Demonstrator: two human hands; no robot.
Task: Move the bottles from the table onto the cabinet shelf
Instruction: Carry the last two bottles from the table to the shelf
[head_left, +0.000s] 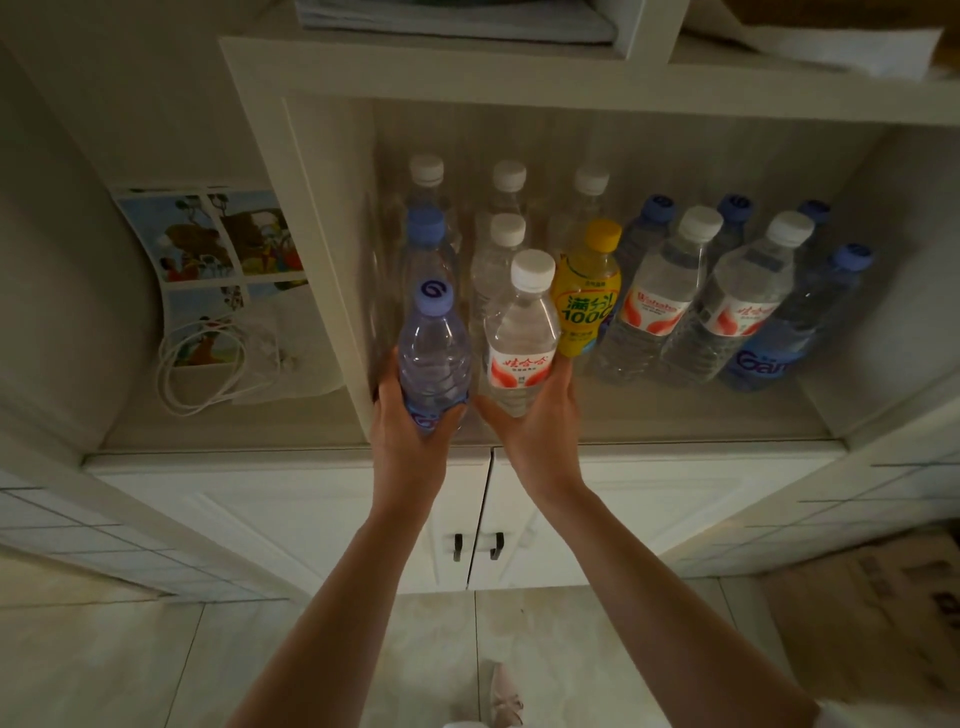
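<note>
We grip a blue-capped bottle in our left hand, a white-capped bottle in our right hand; crowded bottles just beyond could topple if nudged.

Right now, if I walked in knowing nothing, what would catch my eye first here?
Two outstretched hands at the shelf's front edge: the left hand grips a purple-capped bottle, the right hand a white-capped bottle with a red-and-white label. Just behind them, the bright yellow bottle stands out among rows of clear water bottles filling the cabinet shelf. Left of the cabinet, a colourful picture sheet hangs above a coiled white cable.
</note>
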